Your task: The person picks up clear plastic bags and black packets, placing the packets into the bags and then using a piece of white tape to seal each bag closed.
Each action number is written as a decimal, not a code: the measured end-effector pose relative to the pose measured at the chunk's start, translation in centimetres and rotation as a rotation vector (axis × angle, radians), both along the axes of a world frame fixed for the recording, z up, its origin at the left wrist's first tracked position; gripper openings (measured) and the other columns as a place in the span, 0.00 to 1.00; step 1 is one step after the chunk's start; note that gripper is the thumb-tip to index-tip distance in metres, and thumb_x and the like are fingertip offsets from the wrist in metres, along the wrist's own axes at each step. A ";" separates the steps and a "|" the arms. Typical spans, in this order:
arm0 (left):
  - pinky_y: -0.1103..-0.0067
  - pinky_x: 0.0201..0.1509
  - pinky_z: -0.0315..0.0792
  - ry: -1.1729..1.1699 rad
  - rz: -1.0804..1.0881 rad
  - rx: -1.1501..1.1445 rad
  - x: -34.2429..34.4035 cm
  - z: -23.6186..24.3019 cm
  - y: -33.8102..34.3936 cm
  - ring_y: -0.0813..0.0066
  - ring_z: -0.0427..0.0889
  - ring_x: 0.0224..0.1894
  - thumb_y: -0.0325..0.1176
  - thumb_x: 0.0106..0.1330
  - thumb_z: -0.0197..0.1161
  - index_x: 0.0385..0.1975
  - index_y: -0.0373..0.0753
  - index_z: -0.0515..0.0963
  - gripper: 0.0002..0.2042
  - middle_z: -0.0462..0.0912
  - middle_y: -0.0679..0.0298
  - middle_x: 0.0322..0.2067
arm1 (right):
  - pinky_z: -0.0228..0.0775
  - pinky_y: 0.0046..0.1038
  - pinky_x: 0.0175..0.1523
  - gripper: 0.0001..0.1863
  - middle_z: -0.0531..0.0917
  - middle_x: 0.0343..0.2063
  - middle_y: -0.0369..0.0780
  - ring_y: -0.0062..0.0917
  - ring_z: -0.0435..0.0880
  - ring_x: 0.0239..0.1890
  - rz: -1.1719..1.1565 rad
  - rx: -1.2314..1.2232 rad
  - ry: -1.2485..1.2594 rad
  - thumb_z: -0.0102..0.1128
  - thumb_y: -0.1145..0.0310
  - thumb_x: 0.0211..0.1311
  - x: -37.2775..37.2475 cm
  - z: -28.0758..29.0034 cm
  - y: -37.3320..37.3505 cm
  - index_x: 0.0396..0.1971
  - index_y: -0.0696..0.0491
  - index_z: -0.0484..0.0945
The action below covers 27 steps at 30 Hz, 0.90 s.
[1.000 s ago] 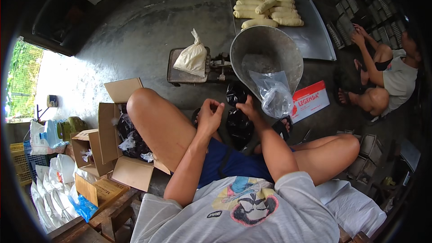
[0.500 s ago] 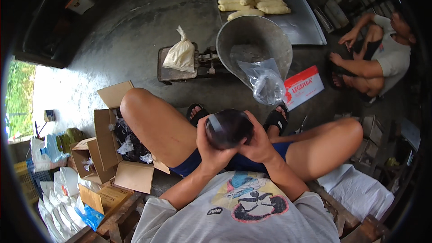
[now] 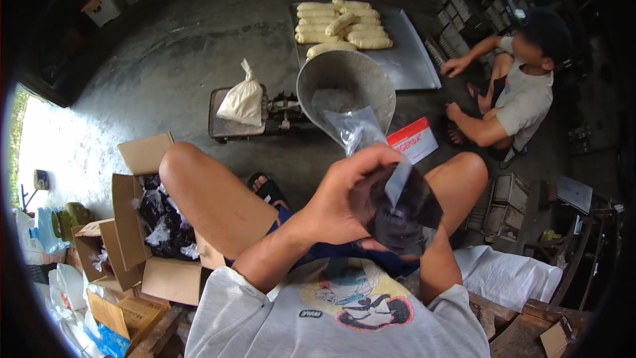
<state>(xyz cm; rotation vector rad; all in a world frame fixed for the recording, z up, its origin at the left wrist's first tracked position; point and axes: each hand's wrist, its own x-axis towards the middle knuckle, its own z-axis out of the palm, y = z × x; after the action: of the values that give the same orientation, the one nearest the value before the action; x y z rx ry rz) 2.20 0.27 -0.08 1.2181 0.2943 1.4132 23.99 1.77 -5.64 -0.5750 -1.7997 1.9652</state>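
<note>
A dark, shiny bundle, seemingly in plastic, with a pale strip on top, is held up in front of my lap. My left hand is closed round its left side, the thumb and fingers curved over it. My right hand is mostly hidden behind the bundle, and only the right forearm below it shows plainly. Just beyond the bundle, a clear plastic bag lies at the lip of a grey metal scoop pan. A white and red box lies to its right.
A tied bag of pale powder sits on the scale's plate. Several pale dough rolls lie on a metal sheet. At right a co-worker squats. An open carton by my left leg holds dark bundles.
The dark bundle has moved right and appears larger. Both hands cupped it before; now my left hand grips its left side and my right is mostly hidden. The view has shifted.
</note>
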 end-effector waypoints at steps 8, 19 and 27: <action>0.66 0.65 0.68 -0.285 -0.278 -0.389 4.4 -0.9 0.9 0.60 0.74 0.60 0.61 0.46 0.74 0.62 0.29 0.59 0.51 0.71 0.47 0.58 | 0.69 0.23 0.37 0.18 0.79 0.31 0.37 0.20 0.78 0.34 -0.303 -0.300 0.041 0.66 0.78 0.46 -0.4 9.9 -2.0 0.41 0.58 0.74; 0.73 0.58 0.71 -0.280 -0.296 -0.481 10.3 0.4 -5.0 0.71 0.77 0.53 0.29 0.53 0.75 0.54 0.33 0.70 0.29 0.77 0.59 0.50 | 0.66 0.33 0.61 0.31 0.77 0.53 0.43 0.30 0.76 0.55 -0.450 -0.208 -0.436 0.67 0.64 0.57 3.8 12.5 -7.1 0.58 0.59 0.68; 0.74 0.56 0.73 -0.490 -0.472 -0.663 11.7 -4.0 -4.4 0.73 0.78 0.52 0.30 0.56 0.73 0.61 0.34 0.63 0.34 0.79 0.59 0.47 | 0.66 0.31 0.59 0.41 0.76 0.53 0.42 0.29 0.74 0.55 -0.233 -0.497 -0.613 0.77 0.70 0.47 7.0 9.1 -7.3 0.61 0.60 0.65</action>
<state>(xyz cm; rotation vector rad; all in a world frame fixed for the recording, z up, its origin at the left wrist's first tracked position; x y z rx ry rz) 13.93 -4.15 -4.05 0.3430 0.1022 1.0281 30.94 -5.48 3.50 -1.6140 -1.4201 2.2171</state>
